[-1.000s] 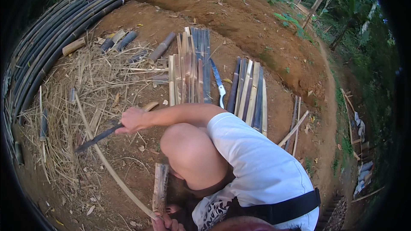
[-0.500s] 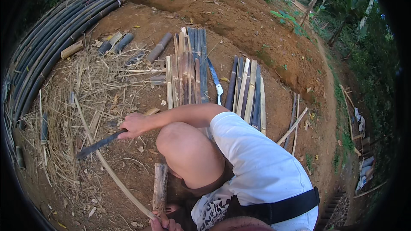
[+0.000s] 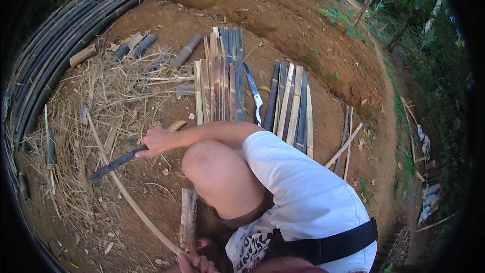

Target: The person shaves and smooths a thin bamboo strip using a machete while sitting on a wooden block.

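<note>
In my right hand [image 3: 157, 141], reached out to the left past my bent knee, is the handle of a dark-bladed machete [image 3: 118, 163]. Its blade lies across a long, thin pale bamboo strip [image 3: 132, 201]. The strip's near end is in the closed fingers of my left hand [image 3: 196, 264] at the lower edge; from there it slants up and away to the left. Just beyond that hand, a short rough piece of wood [image 3: 188, 215] lies by my leg.
Dark bamboo poles [image 3: 65, 50] lie bundled at the far left, near straw-like shavings [image 3: 116, 91]. Split bamboo slats [image 3: 222, 86] lie beyond my arm, with more slats [image 3: 292, 106] to the right. A white-handled saw [image 3: 256, 98] rests between them on the brown dirt.
My right hand and the machete have shifted slightly, and the blade sits a little flatter against the strip. My left hand keeps its hold on the near end.
</note>
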The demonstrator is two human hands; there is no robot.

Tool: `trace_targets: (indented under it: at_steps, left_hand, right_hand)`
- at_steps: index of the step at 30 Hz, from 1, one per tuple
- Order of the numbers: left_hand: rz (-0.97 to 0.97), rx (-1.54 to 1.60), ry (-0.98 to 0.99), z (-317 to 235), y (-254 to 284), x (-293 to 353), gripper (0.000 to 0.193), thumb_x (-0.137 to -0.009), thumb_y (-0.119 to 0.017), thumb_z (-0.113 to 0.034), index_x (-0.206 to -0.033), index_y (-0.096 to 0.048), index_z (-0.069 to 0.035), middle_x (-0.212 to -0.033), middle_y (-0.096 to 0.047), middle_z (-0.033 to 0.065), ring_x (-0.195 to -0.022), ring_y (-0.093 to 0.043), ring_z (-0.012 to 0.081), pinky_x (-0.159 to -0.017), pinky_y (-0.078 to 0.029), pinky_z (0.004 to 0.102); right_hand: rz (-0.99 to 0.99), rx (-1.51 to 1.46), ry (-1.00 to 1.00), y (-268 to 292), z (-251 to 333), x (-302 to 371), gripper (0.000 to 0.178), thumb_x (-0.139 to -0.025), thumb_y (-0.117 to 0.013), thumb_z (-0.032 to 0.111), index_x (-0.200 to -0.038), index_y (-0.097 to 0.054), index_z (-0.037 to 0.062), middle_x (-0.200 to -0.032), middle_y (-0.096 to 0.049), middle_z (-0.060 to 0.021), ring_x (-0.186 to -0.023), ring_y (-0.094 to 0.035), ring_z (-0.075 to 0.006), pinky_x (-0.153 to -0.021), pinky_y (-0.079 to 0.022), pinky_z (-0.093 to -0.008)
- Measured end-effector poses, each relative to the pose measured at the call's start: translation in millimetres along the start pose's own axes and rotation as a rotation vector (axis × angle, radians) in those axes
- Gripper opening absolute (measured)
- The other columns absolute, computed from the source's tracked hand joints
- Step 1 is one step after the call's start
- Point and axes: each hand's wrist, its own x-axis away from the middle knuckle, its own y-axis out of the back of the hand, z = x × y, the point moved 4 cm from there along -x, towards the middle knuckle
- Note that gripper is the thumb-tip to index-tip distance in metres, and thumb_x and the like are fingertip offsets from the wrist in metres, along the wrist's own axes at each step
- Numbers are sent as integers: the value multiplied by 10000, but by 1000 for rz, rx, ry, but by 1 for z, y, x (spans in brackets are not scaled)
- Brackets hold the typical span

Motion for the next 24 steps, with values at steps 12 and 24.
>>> trace_targets:
  at_steps: [12, 24]
  left_hand:
    - [-24, 90, -55, -7, 4, 5, 462, -1070, -430, -455, -1408, -461, -141, -907, -517, -19, -706, -537, 120, -616, -510, 273]
    - [17, 181, -51, -5, -59, 26, 387, -1074, -449, -383, -1359, -505, -127, -704, -365, -59, -500, -279, 29, -404, -263, 192]
  right_hand:
    - [19, -29, -48, -2, -3, 2, 868, -867, -464, 787, -596, -661, -14, -587, -621, -202, -590, -642, -398, -566, -522, -471]
    - [196, -86, -75, 13, 28, 3, 795, -884, -450, 785, -771, -709, 42, -630, -632, -164, -616, -651, -339, -578, -529, -473]
